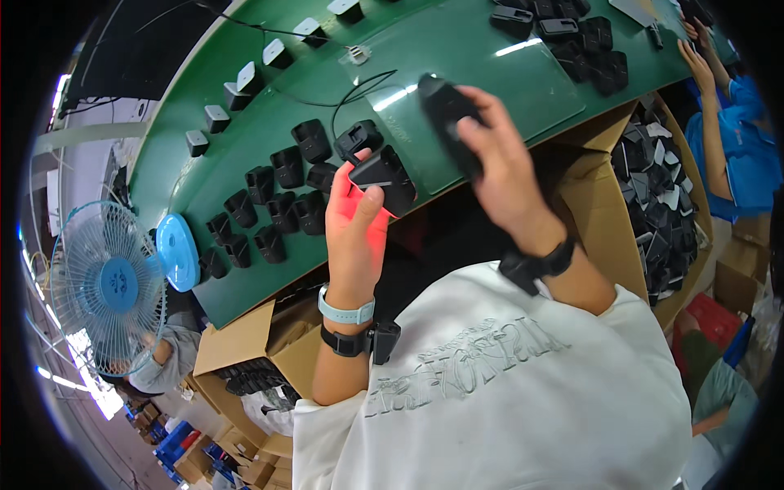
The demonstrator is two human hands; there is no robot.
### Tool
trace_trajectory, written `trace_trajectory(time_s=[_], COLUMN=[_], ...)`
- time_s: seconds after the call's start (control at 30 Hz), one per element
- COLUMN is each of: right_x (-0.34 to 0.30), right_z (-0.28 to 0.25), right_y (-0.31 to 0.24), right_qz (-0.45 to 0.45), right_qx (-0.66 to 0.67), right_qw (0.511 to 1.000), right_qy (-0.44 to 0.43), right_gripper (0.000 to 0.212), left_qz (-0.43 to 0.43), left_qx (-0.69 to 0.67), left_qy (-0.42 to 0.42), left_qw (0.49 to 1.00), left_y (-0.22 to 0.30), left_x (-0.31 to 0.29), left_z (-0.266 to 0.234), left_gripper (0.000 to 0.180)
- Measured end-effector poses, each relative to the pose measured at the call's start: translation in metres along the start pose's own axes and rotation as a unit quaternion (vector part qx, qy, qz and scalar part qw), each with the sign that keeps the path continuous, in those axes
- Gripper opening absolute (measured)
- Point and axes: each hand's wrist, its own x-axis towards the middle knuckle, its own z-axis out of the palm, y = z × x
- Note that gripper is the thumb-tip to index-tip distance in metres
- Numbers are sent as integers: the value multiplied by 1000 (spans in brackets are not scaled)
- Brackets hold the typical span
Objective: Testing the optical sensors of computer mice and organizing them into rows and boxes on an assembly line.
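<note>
My left hand (353,233) is closed around a black plastic charging-dock-like block (387,178), thumb on its near face and fingers behind it. Red light falls on that palm and fingers. To the right, my right hand (505,167) grips a long, black, rounded handheld device (449,124), smeared by motion, so its exact kind is unclear. It is held up off the green table, apart from the block. Just beyond my left hand sits a similar black block (359,137) with a black cable (336,110) by it. Several more such blocks (282,211) stand in rows to the left.
Small white-topped blocks (276,54) line the far side of the green table (457,49). A blue fan (114,282) stands at left. Cardboard boxes at right (590,192) and lower left (237,335) hold black parts. A co-worker's hands (698,65) are at far right.
</note>
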Motion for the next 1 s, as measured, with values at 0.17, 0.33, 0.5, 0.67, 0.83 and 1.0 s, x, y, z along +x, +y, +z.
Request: trace_trajectory(time_s=[0.17, 0.33, 0.5, 0.67, 0.83, 1.0], right_x=[-20, -29, -37, -37, -32, 10], right_z=[44, 41, 48, 50, 44, -5], right_y=[-10, 13, 9, 12, 4, 3], right_qz=[-8, -174, -219, -253, -289, -289], right_qx=[42, -193, -223, -232, -252, -433], right_qw=[998, 961, 943, 935, 918, 853], right_qy=[-52, -94, -115, -91, -97, -21], right_gripper=[51, 62, 63, 61, 62, 52], left_qz=[36, 43, 40, 44, 9, -16], left_qx=[59, -9, -41, -36, -55, -103], left_qy=[58, 32, 13, 16, 31, 95], left_qw=[996, 998, 998, 998, 998, 990], left_y=[1, -5, -6, -6, -8, 6], left_x=[-4, -18, -27, -25, -20, -18], left_z=[16, 2, -10, -5, -8, -9], left_gripper=[63, 79, 80, 81, 68, 55])
